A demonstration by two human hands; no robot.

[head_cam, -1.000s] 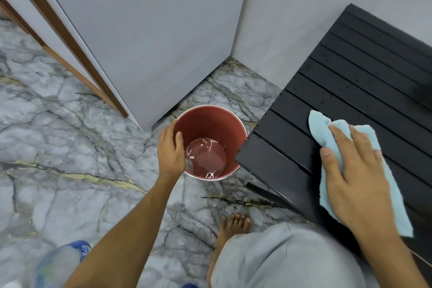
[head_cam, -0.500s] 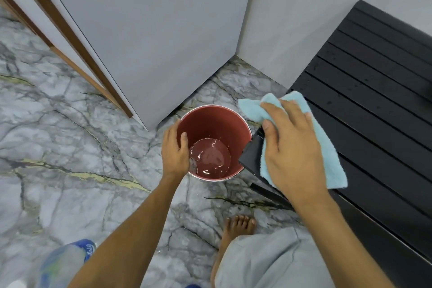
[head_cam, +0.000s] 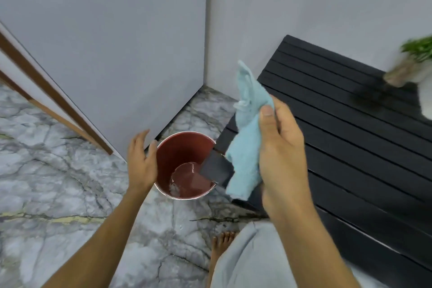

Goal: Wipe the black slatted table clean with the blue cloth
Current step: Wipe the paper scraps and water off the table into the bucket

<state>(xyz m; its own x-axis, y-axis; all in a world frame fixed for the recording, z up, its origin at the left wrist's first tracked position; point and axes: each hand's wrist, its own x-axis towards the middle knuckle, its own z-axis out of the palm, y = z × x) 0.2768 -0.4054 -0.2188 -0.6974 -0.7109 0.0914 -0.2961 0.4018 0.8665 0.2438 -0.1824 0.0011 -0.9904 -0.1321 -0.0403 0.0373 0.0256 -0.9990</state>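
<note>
The black slatted table (head_cam: pixel 346 138) fills the right side, low against the grey wall. My right hand (head_cam: pixel 281 156) holds the light blue cloth (head_cam: pixel 245 145) bunched up and lifted off the table, above its left corner. The cloth hangs down past that corner, beside the red bucket (head_cam: pixel 180 149). My left hand (head_cam: pixel 141 163) hovers just left of the bucket's rim with fingers spread, holding nothing. A little water lies in the bucket's bottom.
A potted green plant (head_cam: pixel 411 63), blurred, stands at the table's far right end. Grey walls meet in a corner behind the bucket. The floor (head_cam: pixel 53 182) is grey marble. My bare foot (head_cam: pixel 222 243) and grey-clad knee sit below the table corner.
My right hand slid the cloth left across the table to its corner, then gathered it and lifted it. My left hand let go of the bucket rim and opened.
</note>
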